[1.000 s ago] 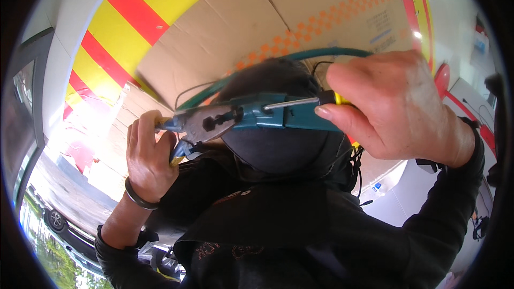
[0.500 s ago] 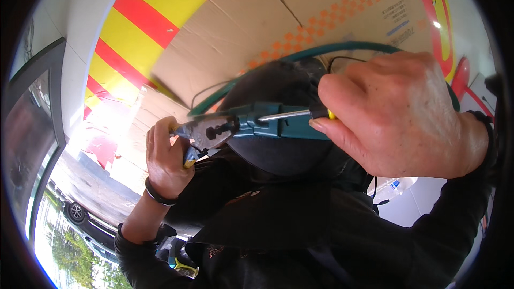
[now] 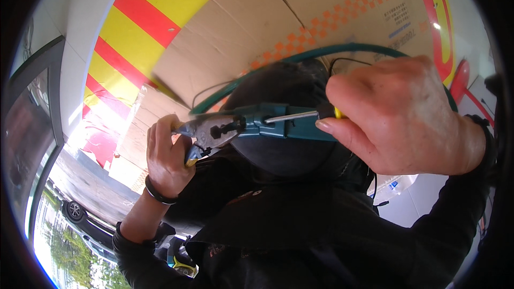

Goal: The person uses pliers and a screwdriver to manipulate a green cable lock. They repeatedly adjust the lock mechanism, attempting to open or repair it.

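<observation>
My left hand [image 3: 166, 155] is closed around the handles of grey pliers [image 3: 214, 131], whose jaws clamp one end of a teal fitting [image 3: 278, 126]. My right hand [image 3: 401, 118] grips a screwdriver with a yellow and black handle. Its metal shaft [image 3: 292, 116] lies along the teal fitting, tip pointing toward the pliers. A green hose [image 3: 321, 53] arcs above both hands. Right behind the tools is a dark rounded shape [image 3: 278, 91] above black clothing [image 3: 278, 225]. A black band sits on my left wrist.
Brown cardboard sheets [image 3: 241, 27] and a surface with red and yellow stripes [image 3: 134, 27] fill the background. A dark window frame [image 3: 56, 107] runs down the left. A parked car [image 3: 85, 219] and greenery show at lower left. A red object [image 3: 466, 83] is at the right.
Both hands keep their tools. The view has drawn closer, so my right hand looks larger, and the pliers and fitting have shifted slightly.
</observation>
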Tool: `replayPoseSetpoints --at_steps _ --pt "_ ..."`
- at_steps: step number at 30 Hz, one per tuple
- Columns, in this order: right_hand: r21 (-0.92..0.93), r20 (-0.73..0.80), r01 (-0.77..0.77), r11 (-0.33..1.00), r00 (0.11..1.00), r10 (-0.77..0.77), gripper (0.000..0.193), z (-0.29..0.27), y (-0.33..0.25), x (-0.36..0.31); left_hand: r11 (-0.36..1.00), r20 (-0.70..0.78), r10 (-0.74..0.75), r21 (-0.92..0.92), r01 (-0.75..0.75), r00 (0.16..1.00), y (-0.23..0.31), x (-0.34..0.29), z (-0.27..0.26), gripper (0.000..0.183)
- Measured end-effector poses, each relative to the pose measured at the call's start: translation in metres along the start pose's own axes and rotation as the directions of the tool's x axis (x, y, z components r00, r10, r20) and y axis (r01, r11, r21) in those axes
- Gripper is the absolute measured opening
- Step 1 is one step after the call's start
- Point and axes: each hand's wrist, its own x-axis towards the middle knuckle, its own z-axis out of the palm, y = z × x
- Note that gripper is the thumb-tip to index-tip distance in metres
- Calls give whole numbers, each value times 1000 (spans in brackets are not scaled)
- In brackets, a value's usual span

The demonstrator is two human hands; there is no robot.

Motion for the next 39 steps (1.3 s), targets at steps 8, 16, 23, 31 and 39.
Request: replayPoseSetpoints --at_steps 8,16,23,31,39 --pt "-32 31 -19 999 999 20 30 -2 -4 2 1000 -19 -1 -26 1 1000 -2 0 4 27" --pt "-38 82 -25 999 996 28 31 -5 -2 4 1000 -10 1 -10 -1 1000 0 2 1 24" --pt "-6 36 -9 1000 999 9 32 -3 0 0 999 -51 43 14 -42 998 2 6 -1 27" --pt "-79 2 -100 992 995 100 27 -29 -30 16 995 -74 22 -99 -29 997 -7 4 19 27" --pt "72 -259 78 994 964 -57 36 -20 3 -4 990 -97 -41 -138 28 994 2 7 34 26"
